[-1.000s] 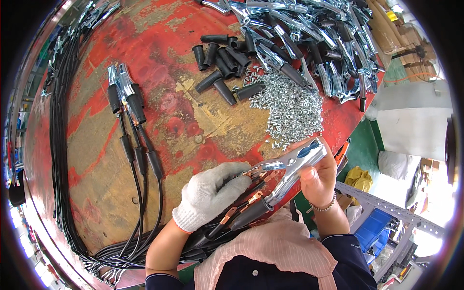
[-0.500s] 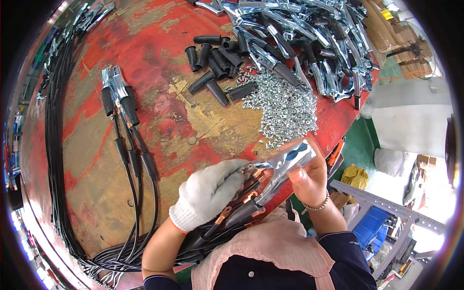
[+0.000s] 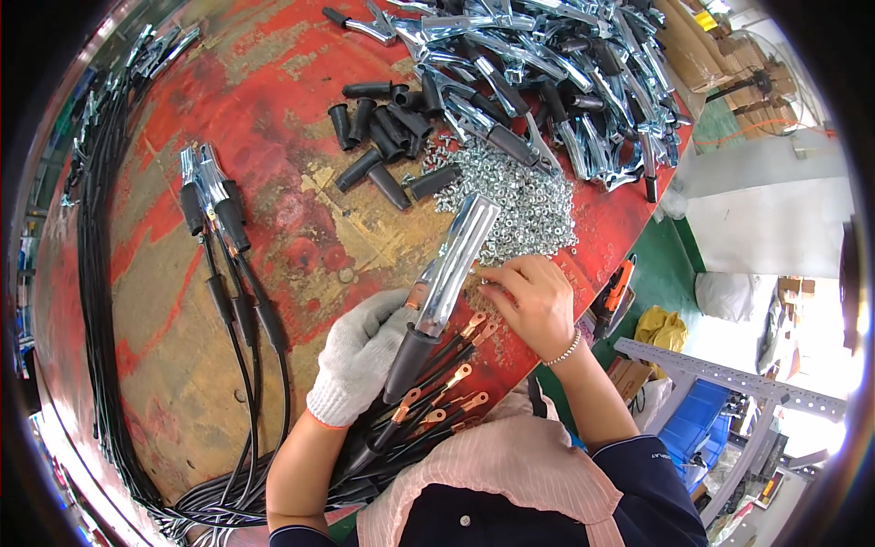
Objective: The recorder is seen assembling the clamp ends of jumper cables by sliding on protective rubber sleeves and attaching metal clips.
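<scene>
In my left hand (image 3: 360,351), which wears a white knit glove, I grip a shiny metal spring clamp (image 3: 460,260) with a black sleeve on its lower handle. A copper cable lug (image 3: 417,296) shows by the gloved fingertips, against the clamp's side. My bare right hand (image 3: 538,305) is just right of the clamp, thumb and fingers pinched together. Whatever small piece sits in that pinch is too small to make out. Below the clamp lie several black cables with copper ring lugs (image 3: 463,372), pointing up and right.
A pile of small silvery nuts (image 3: 524,214) lies beyond my hands. Behind it are loose black sleeves (image 3: 387,128) and a large heap of metal clamps (image 3: 583,82). Clamps fixed to cables (image 3: 219,196) lie at left, beside a long cable bundle (image 3: 100,292). An orange-handled tool (image 3: 615,287) is off the table's right edge.
The clamp has swung more upright and moved left, and only my left hand holds it now. My right hand has let go of it and closed into a pinch beside it.
</scene>
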The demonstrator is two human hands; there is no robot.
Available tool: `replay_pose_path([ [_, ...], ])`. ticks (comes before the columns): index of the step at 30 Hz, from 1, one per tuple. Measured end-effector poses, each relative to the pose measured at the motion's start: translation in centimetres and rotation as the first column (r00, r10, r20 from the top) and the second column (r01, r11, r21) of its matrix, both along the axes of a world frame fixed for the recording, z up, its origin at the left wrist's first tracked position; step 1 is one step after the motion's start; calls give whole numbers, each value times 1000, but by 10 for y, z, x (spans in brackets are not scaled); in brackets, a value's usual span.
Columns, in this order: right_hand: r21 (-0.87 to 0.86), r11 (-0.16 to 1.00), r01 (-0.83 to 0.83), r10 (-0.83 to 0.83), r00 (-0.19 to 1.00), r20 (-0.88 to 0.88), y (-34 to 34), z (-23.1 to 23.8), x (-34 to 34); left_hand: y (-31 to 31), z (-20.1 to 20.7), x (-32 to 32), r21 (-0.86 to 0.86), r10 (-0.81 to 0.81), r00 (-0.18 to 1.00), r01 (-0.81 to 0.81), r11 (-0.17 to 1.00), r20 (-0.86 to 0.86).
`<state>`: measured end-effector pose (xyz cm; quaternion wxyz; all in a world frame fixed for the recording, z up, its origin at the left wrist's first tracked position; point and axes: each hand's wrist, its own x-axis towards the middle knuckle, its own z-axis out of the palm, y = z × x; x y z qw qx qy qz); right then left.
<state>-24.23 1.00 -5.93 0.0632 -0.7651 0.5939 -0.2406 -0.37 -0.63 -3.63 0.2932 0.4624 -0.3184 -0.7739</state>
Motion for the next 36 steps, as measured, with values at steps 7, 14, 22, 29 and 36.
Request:
replay_pose_path([
  [7, 237, 970, -48, -27, 953, 302, -1, 7, -1, 1, 13, 3, -113, -147, 963, 176, 978, 225],
  [14, 277, 934, -226, -103, 573, 813, -5, 12, 26, 7, 25, -1, -209, -229, 935, 290, 934, 272],
  [22, 487, 782, -390, -376, 328, 867, 0, 9, 32, 5, 26, 0, -199, -268, 931, 319, 926, 248],
  [29, 396, 759, -516, -322, 230, 918, 4, -5, 25, 4, 27, -2, -190, -274, 932, 320, 928, 236],
  [36, 291, 836, -465, -174, 279, 945, 16, -14, 20, 8, 32, -2, -330, -228, 925, 328, 885, 305],
])
